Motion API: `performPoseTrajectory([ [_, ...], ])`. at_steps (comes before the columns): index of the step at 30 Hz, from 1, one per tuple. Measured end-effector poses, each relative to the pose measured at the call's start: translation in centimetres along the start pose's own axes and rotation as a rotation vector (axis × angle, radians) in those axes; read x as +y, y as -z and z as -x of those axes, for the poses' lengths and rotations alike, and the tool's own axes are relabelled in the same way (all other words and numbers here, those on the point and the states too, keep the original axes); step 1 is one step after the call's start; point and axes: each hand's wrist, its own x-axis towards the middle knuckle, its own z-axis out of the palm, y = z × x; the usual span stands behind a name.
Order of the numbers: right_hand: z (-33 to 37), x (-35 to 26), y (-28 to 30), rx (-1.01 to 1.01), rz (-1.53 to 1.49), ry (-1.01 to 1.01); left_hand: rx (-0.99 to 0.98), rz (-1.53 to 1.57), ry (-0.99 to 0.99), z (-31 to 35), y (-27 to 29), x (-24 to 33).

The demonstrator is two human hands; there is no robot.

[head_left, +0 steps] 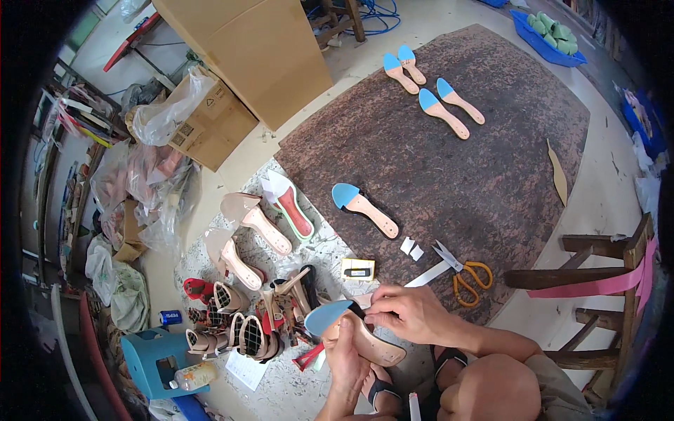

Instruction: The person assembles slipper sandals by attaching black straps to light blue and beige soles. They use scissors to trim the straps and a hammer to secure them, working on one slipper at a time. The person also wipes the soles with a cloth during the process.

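My left hand (344, 358) is closed round a shoe sole (375, 344) with a beige heel part and a blue toe, tilted up in front of me. At its black inner edge, the bent fingers of my right hand (404, 312) are pressed together; what they pinch is hidden. A white strip (430, 274) shows on both sides of that hand, but I cannot tell whether the fingers hold it. Orange-handled scissors (456, 266) lie spread on the mat just beyond, near small white scraps (412, 248). Farther off lies another blue-toed sole (373, 215) with a black edge.
Several blue-toed soles (444, 114) rest at the far side of the brown mat (491, 182). Shoes and straps (246, 330) crowd the left, near a blue stool (144, 361). Cardboard boxes (246, 56) stand back left, a wooden stool (586, 278) at right.
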Motion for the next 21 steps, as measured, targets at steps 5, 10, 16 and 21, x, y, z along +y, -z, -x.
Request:
performPoseTrajectory([
  [5,0.0,0.1,-0.3,-0.101,0.004,-0.085,-0.053,-0.116,-0.067,0.1,0.4,-0.6],
  [10,-0.6,0.4,-1.2,-0.119,-0.002,-0.215,-0.064,-0.103,-0.095,-0.3,0.7,-2.0],
  [16,-0.8,1.5,-3.3,0.273,-0.363,-0.189,-0.038,-0.085,-0.077,-0.4,-0.5,-2.0],
  [21,-0.1,2.4,-4.2,0.231,-0.158,-0.069,0.0,-0.139,-0.159,-1.0,0.1,-2.8],
])
